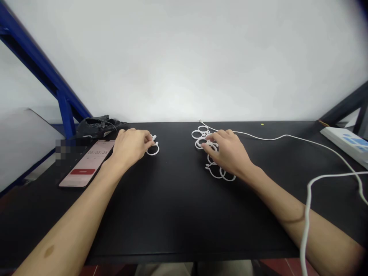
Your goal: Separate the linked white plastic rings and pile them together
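Black tabletop (pixel 178 214), white cable loops (pixel 192 134), white wall (pixel 184 57)

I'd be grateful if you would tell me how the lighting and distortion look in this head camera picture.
In the head view, the white wall is bright and nearly featureless, the top right corner darkens, the wide lens stretches the right forearm and bows the black table, and a pixelated patch sits beside the phone.

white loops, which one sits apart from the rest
The single loop at the fingertips of the left hand; the other loops lie bunched under the right hand.
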Motion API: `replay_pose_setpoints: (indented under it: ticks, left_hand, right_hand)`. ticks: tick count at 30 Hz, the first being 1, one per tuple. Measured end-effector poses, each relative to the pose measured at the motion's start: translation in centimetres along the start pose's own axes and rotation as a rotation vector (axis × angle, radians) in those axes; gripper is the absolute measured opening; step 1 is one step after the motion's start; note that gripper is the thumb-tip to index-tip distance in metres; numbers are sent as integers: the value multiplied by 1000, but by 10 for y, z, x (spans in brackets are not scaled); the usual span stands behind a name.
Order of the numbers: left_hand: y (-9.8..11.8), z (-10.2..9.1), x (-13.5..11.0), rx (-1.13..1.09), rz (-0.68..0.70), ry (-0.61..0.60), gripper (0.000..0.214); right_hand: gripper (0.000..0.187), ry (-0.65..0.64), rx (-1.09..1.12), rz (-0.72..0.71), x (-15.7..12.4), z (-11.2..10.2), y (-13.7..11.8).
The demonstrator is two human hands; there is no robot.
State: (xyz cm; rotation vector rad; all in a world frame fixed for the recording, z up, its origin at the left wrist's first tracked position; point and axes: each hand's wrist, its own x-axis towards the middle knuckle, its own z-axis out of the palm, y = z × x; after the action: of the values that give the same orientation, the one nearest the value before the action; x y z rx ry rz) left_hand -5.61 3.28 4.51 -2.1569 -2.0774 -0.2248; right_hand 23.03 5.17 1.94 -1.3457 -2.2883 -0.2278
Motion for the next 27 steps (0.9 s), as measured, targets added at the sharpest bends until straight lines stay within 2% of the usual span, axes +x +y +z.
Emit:
replay_pose_setpoints:
  ticks: [4,8,13,19,22,27]
  left_hand:
    - [0,-1,-2,-19,-23,-51,16]
    - [1,2,-2,-52,25,52,17]
    - [9,7,-3,-150,179,200,18]
    - [50,16,-14,-269,529,229,30]
    - [63,20,-18,-227,575,203,19]
    - [60,22,-16,-193,563,220,20]
  right_hand:
    - [23,-98,0,-34,-2,2,-3]
    - [16,-46,63,-70,-2,2,-4]
    - [12,-2,173,-111,-3,-1,-9]
    - [7,13,366,-161,-6,-1,-20]
    - [6,21,422,-180,-7,0,-22]
    - [9,35,307,-158,-6,0,-18]
